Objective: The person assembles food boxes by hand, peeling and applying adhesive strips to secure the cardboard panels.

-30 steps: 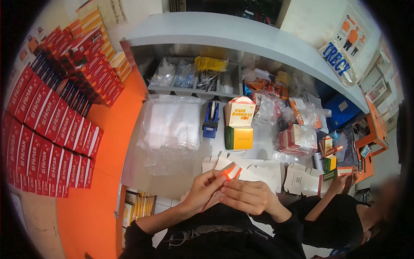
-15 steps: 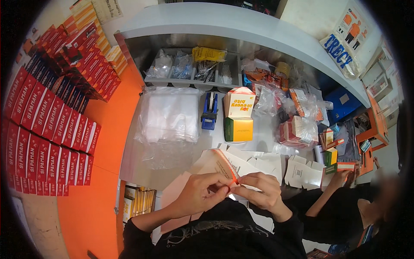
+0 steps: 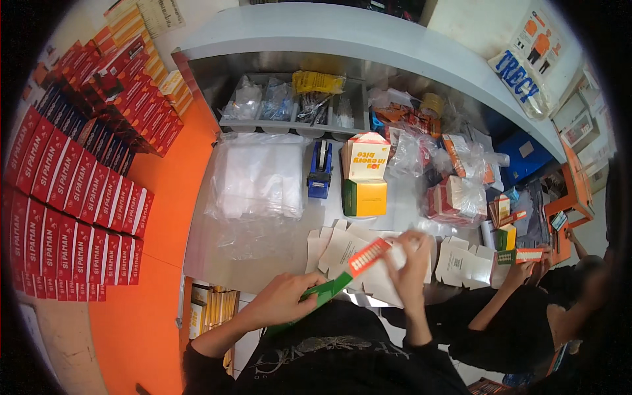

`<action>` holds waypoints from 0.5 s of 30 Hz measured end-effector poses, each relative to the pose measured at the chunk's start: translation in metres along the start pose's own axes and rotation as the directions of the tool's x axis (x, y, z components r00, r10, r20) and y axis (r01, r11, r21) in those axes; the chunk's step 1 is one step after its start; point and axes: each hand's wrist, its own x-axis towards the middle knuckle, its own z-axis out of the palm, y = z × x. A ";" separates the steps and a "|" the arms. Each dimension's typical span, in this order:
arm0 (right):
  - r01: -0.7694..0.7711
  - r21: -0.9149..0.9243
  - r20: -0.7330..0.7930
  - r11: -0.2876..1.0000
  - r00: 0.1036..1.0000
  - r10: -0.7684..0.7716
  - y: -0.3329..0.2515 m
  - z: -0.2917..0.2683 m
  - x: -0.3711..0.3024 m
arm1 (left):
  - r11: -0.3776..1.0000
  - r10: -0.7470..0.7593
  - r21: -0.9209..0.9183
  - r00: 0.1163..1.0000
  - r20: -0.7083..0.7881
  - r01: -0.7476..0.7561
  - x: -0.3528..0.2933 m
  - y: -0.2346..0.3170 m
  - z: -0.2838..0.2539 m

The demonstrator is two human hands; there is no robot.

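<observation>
My left hand [image 3: 288, 301] is closed round the green end of a long, narrow folding carton [image 3: 369, 256], held aslant before my chest. Its far end is orange-red with a row of pale marks, and the green end runs down past my hand. My right hand [image 3: 409, 266] is raised by the orange-red end, its fingers smeared by motion; whether it touches the carton I cannot tell. Beneath and beyond lie several unfolded white cartons [image 3: 324, 253] on the counter. Farther back stands a yellow and green box [image 3: 365, 199] with its lid up.
A blue tape dispenser [image 3: 320, 174] stands beside a stack of clear plastic bags [image 3: 258, 176]. Behind them is a grey divided tray [image 3: 357, 105]. Red boxes [image 3: 72, 181] are piled on the orange counter [image 3: 158, 224] at left. At right, a co-worker's hand [image 3: 520, 271] holds a similar carton.
The carton has turned from its pale side to its green and orange-red side. My left hand has shifted slightly left; my right hand has lifted up and away, off its earlier pinch.
</observation>
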 end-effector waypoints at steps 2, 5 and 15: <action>-0.112 0.519 0.394 0.847 0.911 -0.121 -0.037 -0.013 -0.006 | 0.997 0.005 -0.073 0.999 -0.040 -0.007 0.004 -0.002 0.011; -0.098 0.522 0.441 0.847 0.882 -0.169 -0.043 -0.005 -0.018 | 0.920 0.155 -0.347 0.983 -0.100 -0.181 0.009 -0.009 0.023; 0.238 0.597 0.254 0.766 0.850 -0.462 -0.040 -0.009 -0.022 | 0.651 -0.085 -0.759 0.996 -0.039 0.026 0.035 -0.015 0.053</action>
